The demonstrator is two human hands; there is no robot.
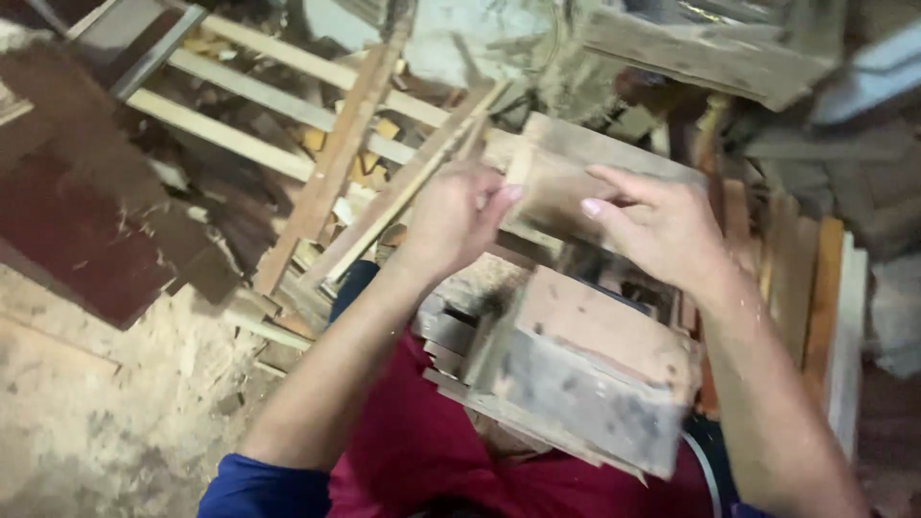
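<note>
My left hand (pixel 456 216) and my right hand (pixel 662 225) are both raised over a small wooden board (pixel 566 168). The left hand's fingers curl against the board's left edge, and it seems to grip it there. The right hand's fingers stretch out flat over the board's right part, touching or just above it. Below the hands a rough wooden box (pixel 585 369) rests on my lap, its open side facing away. The frame is blurred, so the exact grip is hard to tell.
Long wooden slats (pixel 336 158) lean across a pale slatted frame (pixel 230 101) behind the hands. Stacked planks (pixel 815 307) stand on the right. A dark red panel (pixel 77 230) lies on the left above the sawdust-covered floor (pixel 96 422).
</note>
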